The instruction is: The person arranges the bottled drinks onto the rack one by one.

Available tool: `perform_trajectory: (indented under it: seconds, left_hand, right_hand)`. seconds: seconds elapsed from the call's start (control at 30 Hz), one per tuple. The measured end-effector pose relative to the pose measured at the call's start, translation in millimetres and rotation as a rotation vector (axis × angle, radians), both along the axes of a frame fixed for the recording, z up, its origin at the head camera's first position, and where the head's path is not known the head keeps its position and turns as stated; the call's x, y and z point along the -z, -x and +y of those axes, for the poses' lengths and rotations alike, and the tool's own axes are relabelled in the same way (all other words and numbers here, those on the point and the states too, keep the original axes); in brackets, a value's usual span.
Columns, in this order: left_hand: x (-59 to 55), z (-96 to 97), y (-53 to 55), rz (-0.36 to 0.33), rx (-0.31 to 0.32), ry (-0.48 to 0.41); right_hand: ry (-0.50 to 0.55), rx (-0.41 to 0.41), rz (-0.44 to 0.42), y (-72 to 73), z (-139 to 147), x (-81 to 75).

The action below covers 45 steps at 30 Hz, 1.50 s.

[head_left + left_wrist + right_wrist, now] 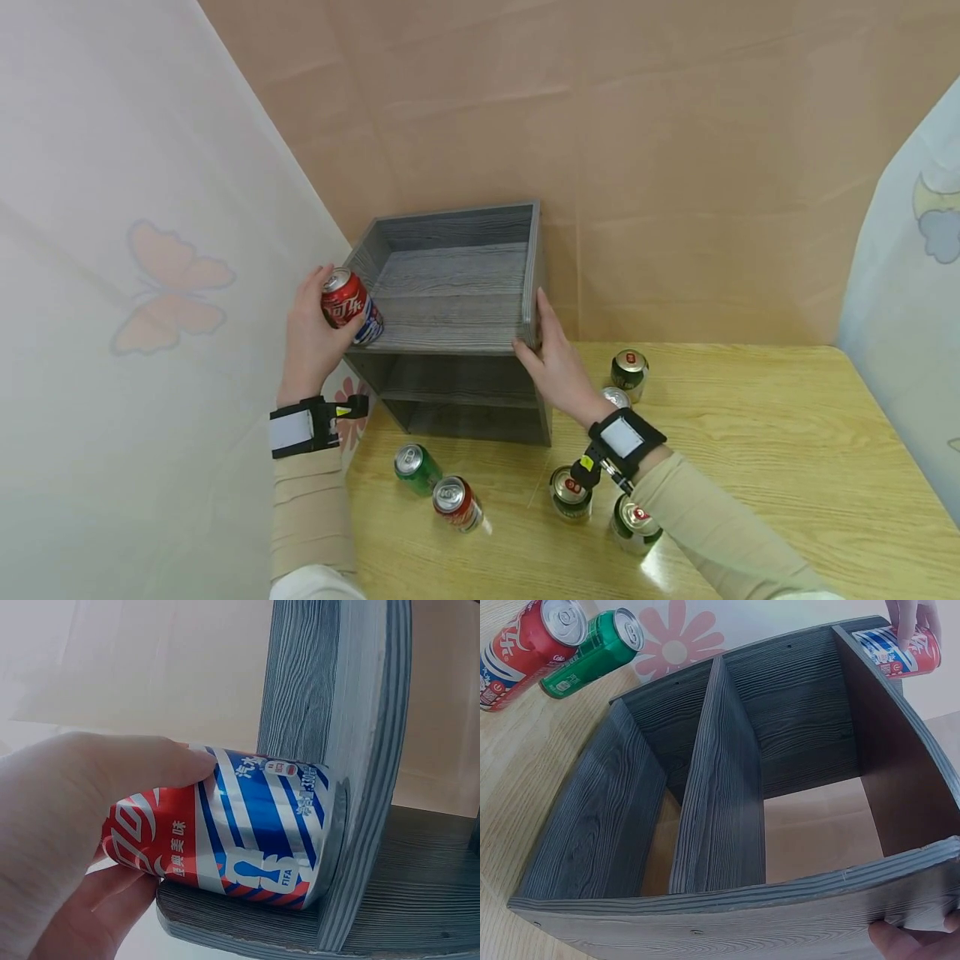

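My left hand [315, 325] holds a red, white and blue Coca-Cola can [262, 832], thumb on one side and fingers round the other. The can's bottom is right at the top board of a small grey wood-grain shelf unit [450, 287], at its front left corner beside the low side wall. At the unit's right side, my right hand [558, 362] rests against the panel near the top front corner, its index finger extended. In the right wrist view, its fingertips [895, 939] press on the panel's outer face.
A green can [418, 471] and another red cola can [459, 506] stand on the wooden table before the unit. Several dark green and gold cans [628, 375] stand around my right forearm, with a silver-topped can [617, 397] partly hidden. A white curtain [180, 400] hangs close on the left.
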<state>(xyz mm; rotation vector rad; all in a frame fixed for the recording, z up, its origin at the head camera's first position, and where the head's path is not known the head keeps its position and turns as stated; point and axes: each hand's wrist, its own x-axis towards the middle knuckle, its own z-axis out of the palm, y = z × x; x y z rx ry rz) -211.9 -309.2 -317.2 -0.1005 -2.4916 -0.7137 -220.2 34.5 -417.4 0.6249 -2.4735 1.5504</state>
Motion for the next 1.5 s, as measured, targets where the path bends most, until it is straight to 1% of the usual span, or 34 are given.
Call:
perform_trajectory:
  seconds: [0.2,0.27,0.43,0.5,0.7,0.83,0.93,1.0,1.1,1.2,1.3,1.37,1.43,1.5]
  left_hand:
    - [1.8,0.3,-4.3,0.038,0.014,-0.031]
    - [3.1,0.0,-6.7,0.064,0.016,-0.042]
    - [5.8,0.2,-12.1,0.159,0.029,-0.057]
    - [6.4,1.0,-14.6,0.184,0.034,-0.058]
    - [10.4,2.8,-23.1,0.204,0.028,-0.064]
    - [17.1,1.9,-29.6,0.202,0.011,-0.114]
    - [24.7,0.2,-35.3,0.192,-0.025,-0.172]
    - [30.9,-0.9,-39.3,0.182,-0.059,-0.215]
    - [41.3,-2.1,-44.5,0.159,-0.117,-0.276]
    - [52.4,-3.7,-47.8,0.133,-0.161,-0.345]
    - [64.7,-7.2,-49.4,0.095,-0.181,-0.404]
    - [73.8,-9.8,-50.5,0.044,-0.185,-0.429]
    - [83.7,-12.6,-51.5,-0.025,-0.177,-0.43]
    - [94.4,-15.1,-52.7,-0.132,-0.166,-0.415]
  right_hand:
    - [0.003,-0.003,0.003,0.2,0,-0.1]
    - [0.006,-0.002,0.002,-0.3,0,-0.8]
    - [0.008,-0.001,0.006,-0.5,1,-1.4]
    - [0.007,-0.003,0.006,-0.2,1,-1.2]
    - [0.004,0.0,0.0,-1.3,1,-1.9]
    - [0.004,0.002,0.005,-2.2,0,-2.0]
    - [0.009,-0.001,0.0,-3.2,0,-2.1]
    - [0.012,-0.003,-0.006,-3.9,0,-2.1]
    - [0.014,-0.007,-0.012,-4.3,0,-1.5]
    - [0.007,-0.007,-0.009,-4.1,1,-0.5]
    - [0.005,-0.008,-0.005,-4.2,1,0.0]
    - [0.005,-0.009,-0.006,-4.5,1,0.2]
    - [0.007,-0.01,-0.004,-4.0,2,0.9]
    - [0.005,-0.008,-0.005,-3.4,1,1.5]
